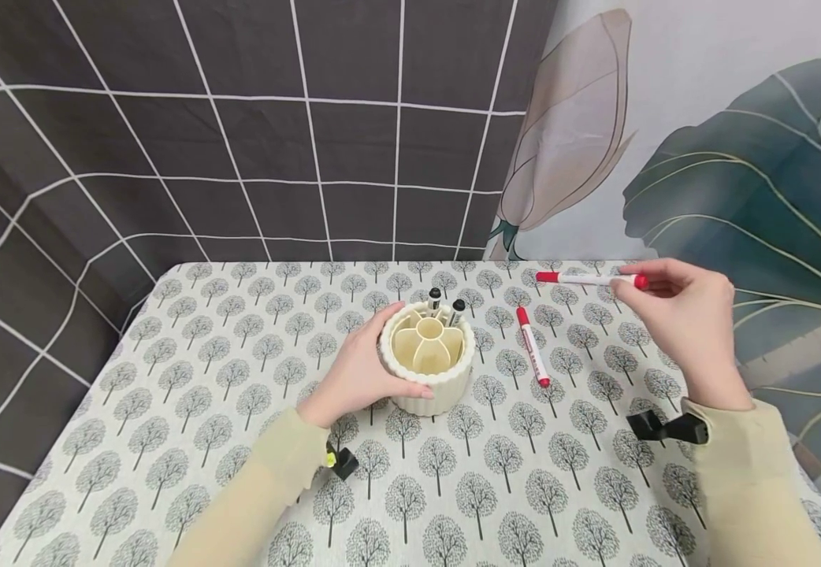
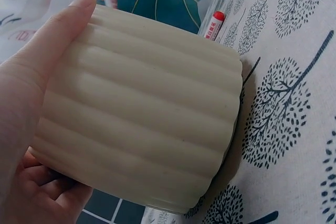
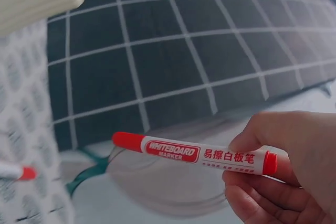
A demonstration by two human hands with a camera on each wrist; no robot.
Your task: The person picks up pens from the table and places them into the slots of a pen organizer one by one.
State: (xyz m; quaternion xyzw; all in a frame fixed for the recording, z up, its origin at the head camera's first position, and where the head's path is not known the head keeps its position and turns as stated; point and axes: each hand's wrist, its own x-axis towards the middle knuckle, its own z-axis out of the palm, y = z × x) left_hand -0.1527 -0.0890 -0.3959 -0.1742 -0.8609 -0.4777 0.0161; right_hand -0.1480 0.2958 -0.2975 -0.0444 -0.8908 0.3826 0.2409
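My left hand [image 1: 361,366] grips a cream, ribbed pen holder [image 1: 433,394] from its left side, thumb along the front and fingers round the back. The holder stands upright on the table, divided into several compartments around a round centre tube. Two black-capped markers [image 1: 435,299] stand in its rear compartments. Off to the right, my right hand [image 1: 694,323] pinches a red whiteboard marker [image 3: 173,150] near its tail end, held level above the cloth with its red cap pointing left. A second red whiteboard marker [image 1: 533,348] lies on the cloth between the holder and my right hand.
A tree-print tablecloth [image 1: 240,457] covers the table. Behind it hangs a dark cloth with a white grid [image 1: 254,142], and at the right a curtain with flower and leaf patterns [image 1: 722,205]. Black straps [image 1: 668,428] sit at both wrists.
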